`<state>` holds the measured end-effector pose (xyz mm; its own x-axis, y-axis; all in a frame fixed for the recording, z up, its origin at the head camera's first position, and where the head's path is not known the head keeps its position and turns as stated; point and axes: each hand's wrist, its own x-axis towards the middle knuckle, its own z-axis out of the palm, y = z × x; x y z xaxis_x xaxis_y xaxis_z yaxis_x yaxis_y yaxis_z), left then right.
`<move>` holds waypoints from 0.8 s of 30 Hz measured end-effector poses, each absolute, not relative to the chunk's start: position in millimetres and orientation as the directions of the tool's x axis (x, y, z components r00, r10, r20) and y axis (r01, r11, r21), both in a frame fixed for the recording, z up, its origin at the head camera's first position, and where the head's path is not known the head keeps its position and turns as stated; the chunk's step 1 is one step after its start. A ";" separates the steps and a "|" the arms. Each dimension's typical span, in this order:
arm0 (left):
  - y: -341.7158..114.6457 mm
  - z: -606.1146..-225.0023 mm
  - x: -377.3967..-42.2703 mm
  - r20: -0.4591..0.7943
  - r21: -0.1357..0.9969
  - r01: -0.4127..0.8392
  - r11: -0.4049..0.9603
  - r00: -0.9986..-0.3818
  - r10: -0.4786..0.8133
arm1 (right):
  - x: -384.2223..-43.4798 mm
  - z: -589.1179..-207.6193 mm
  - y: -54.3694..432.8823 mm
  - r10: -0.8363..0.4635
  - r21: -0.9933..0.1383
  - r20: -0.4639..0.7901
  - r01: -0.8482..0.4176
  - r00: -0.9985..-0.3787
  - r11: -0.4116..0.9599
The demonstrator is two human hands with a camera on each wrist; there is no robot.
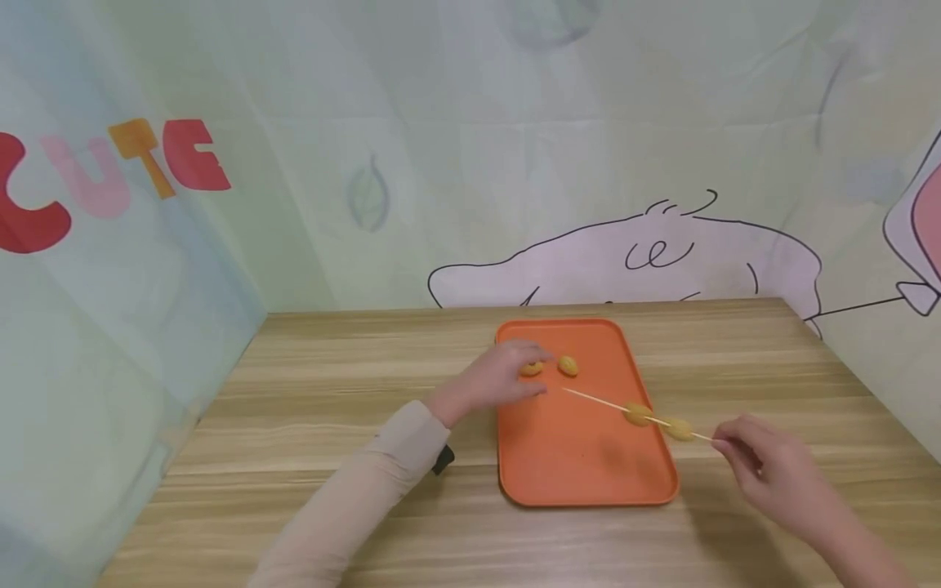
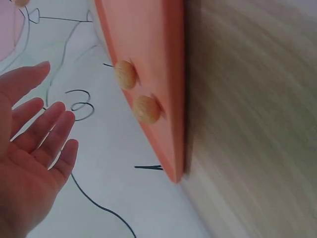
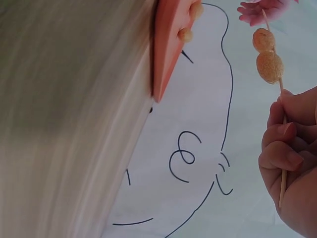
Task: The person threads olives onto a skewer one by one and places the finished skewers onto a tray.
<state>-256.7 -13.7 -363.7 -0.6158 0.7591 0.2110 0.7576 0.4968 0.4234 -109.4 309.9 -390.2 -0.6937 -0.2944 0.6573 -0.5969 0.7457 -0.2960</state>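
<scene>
My right hand [image 1: 772, 474] grips a thin wooden skewer [image 1: 595, 399] near its blunt end, fingers curled round it in the right wrist view. Two yellowish-brown oval puffs are threaded on it: one [image 3: 270, 67] close to the fingers, the other [image 3: 263, 39] right beyond it. The bare point slants toward my left hand [image 1: 507, 376]. That hand hovers above the tray's left side, fingers extended and apart, with nothing in the palm in the left wrist view. Two loose puffs lie on the orange tray [image 1: 559, 465]: one [image 2: 147, 110] partly behind the left fingers in the head view, the other [image 1: 568, 366] beside it.
The low-rimmed tray lies on a wood-grain table [image 1: 331, 367], near its back edge. A printed cloth [image 1: 309, 163] with cartoon drawings and letters hangs behind and to the left. Under the left sleeve [image 1: 367, 490] a small black piece [image 1: 443, 459] shows.
</scene>
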 end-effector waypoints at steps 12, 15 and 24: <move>-3.0 -383.9 -291.2 0.109 0.470 0.637 0.611 -0.729 0.676 | -106.0 -397.8 317.2 -0.237 -0.337 0.627 -0.533 -0.742 0.776; -2.4 -391.5 -298.6 0.108 0.454 0.632 0.628 -0.739 0.665 | -105.9 -399.0 317.9 -0.233 -0.339 0.627 -0.529 -0.744 0.778; -0.1 -405.5 -309.1 0.069 0.461 0.586 0.667 -0.773 0.631 | -106.4 -400.9 318.2 -0.230 -0.345 0.633 -0.536 -0.739 0.770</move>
